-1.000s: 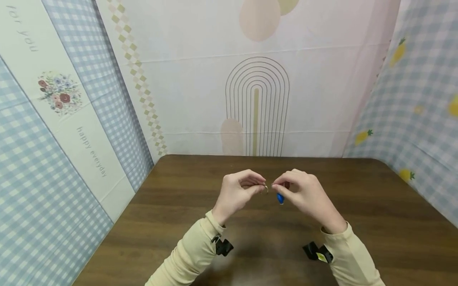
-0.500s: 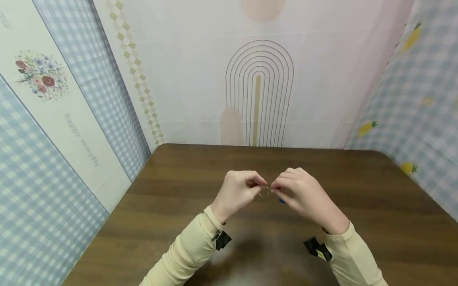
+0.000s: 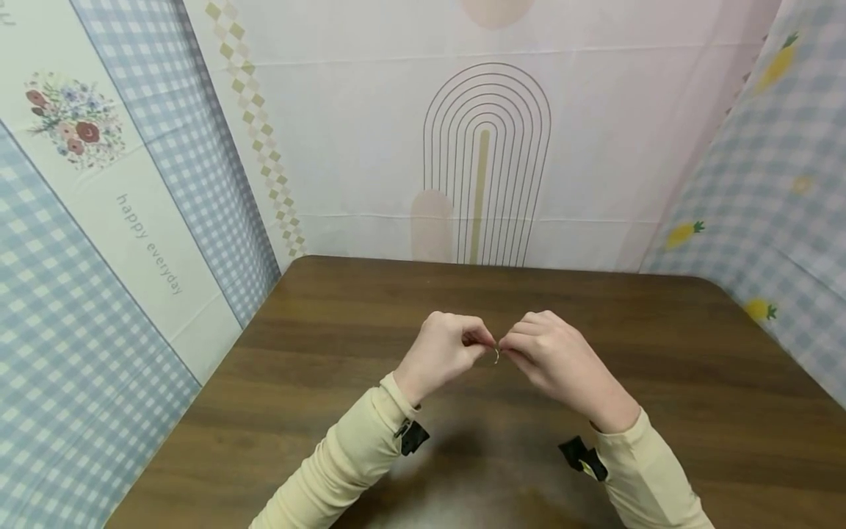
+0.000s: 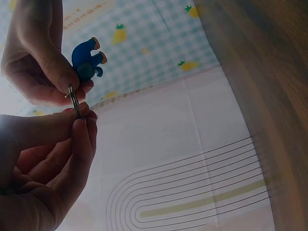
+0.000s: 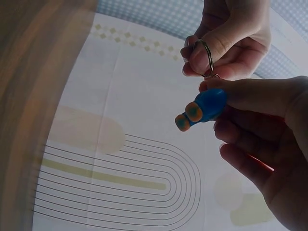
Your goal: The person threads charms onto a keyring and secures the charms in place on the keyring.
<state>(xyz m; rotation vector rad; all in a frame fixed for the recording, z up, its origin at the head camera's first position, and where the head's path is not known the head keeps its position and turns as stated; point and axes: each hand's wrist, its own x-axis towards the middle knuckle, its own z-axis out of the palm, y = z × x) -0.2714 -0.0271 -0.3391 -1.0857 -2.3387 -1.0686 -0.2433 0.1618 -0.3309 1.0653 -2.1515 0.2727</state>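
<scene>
Between the two hands is a metal split key ring (image 5: 210,57), which my left hand (image 3: 444,355) pinches between thumb and fingers. In the left wrist view the key ring (image 4: 74,101) spans the small gap between the hands. My right hand (image 3: 560,358) pinches at the ring's other side, where a short link joins it to a small blue figurine charm (image 5: 211,104) with orange feet. The charm (image 4: 85,60) sticks out past the right hand's fingers in the left wrist view. In the head view the right hand hides it.
Both hands are held above a brown wooden table (image 3: 344,301). A pale printed curtain (image 3: 357,147) hangs behind it, with blue checked cloths (image 3: 53,294) at the sides. A black wrist strap mount (image 3: 414,438) sits at the left cuff, another (image 3: 583,458) at the right.
The hands have come closer together around the ring. In the head view, the blue charm has gone out of sight behind the right hand. The head view has tilted slightly downward.
</scene>
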